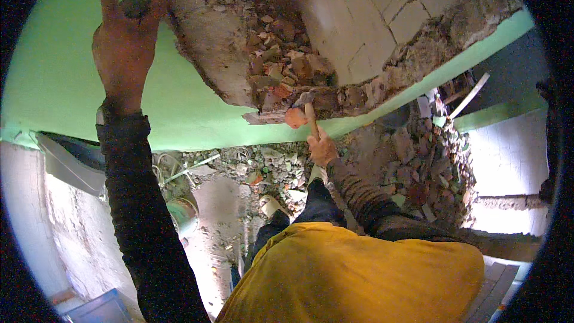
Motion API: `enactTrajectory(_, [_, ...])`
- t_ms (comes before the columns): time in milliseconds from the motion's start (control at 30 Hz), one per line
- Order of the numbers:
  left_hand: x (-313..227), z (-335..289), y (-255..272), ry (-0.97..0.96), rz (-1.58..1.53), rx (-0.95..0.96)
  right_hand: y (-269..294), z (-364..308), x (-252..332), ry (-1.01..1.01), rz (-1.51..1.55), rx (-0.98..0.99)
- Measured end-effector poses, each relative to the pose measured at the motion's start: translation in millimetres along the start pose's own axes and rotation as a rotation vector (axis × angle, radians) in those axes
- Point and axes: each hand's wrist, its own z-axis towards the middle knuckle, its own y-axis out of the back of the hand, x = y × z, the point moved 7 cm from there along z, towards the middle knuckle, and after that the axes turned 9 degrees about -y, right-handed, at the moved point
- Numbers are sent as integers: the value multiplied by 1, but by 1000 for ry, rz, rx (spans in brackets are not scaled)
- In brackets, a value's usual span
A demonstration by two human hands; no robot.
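Observation:
My right hand (pixel 323 148) is closed round the wooden handle of a hammer (pixel 312 121). The hammer's dull head is up against the broken brick edge (pixel 353 98) of the opening, beside an exposed orange-red brick face (pixel 295 117). Stretched far up to the left, my left hand (pixel 124 54) has two digits spread apart at the green wall (pixel 197 107), near its ragged plaster edge. A dark patch lies between those digits, too shadowed to make out. Broken brick pieces (pixel 287 66) fill a hollow beyond the hammer.
Pale slabs or tiles (pixel 353 18) lie beyond the hollow. Rubble (pixel 412 167) covers the floor around my feet. On the left are a grey basin-like thing (pixel 72 164), a round pale-green container (pixel 182 215) and a blue crate (pixel 98 310). A light stick (pixel 469 96) leans at the right.

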Motion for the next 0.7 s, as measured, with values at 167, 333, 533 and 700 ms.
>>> enactTrajectory(167, [22,-23,-25,525,-509,34,3,-56,7,-15,75,111])
enactTrajectory(333, [18,-22,-21,519,-542,-6,0,15,65,151,109,-163])
enactTrajectory(533, [18,-21,-19,557,-497,33,-37,77,85,295,241,-26])
enactTrajectory(700, [16,-17,-18,429,-337,60,-50,-26,19,-30,132,451])
